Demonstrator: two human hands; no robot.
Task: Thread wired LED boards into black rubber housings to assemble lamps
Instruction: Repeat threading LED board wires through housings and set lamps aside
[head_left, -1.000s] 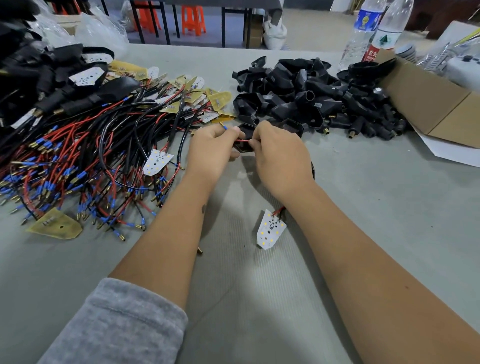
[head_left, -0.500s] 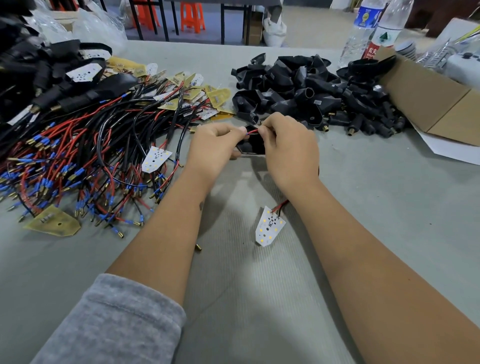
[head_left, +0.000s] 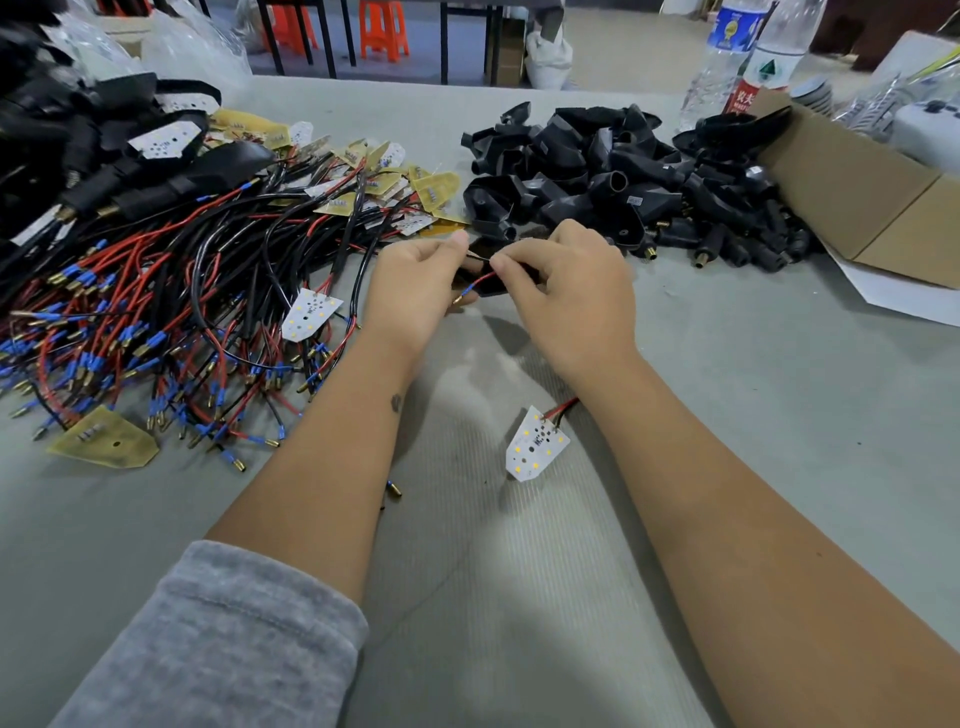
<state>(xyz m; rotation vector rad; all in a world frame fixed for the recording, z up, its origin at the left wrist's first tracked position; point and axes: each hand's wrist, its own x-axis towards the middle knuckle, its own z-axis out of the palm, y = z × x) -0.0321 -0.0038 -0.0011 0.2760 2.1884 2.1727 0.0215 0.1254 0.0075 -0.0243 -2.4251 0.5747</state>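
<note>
**Both hands pinch the leads at the housing while the board trails behind**

Seen from the head camera, the white shield-shaped LED board (head_left: 536, 444) lies flat on the grey ribbed table mat (head_left: 519, 597) at about six o'clock from the hands, just beside the right forearm. Its long axis runs from seven to one o'clock, with the pointed tip at seven and the wired edge at one. Red and black leads (head_left: 563, 408) leave that edge and pass out of sight under the right wrist.

Up at the hands, the small black rubber housing (head_left: 488, 283) sits between both palms, mostly hidden, so its facing cannot be told. The left hand (head_left: 415, 293) has its fingers curled, thumb and forefinger pinching a thin lead above the housing. The right hand (head_left: 571, 296) is curled too, its fingertips pinching the same spot, touching the left hand's. A red wire end with a blue sleeve and brass tip (head_left: 470, 290) points down toward seven o'clock between the palms.

Compared with a second ago, the hands have lifted slightly and that red tip has come out into view below them; the board has barely shifted.

At nine o'clock spreads the heap of wired boards (head_left: 171, 312); at one o'clock lies the pile of empty black housings (head_left: 623, 176).
</note>
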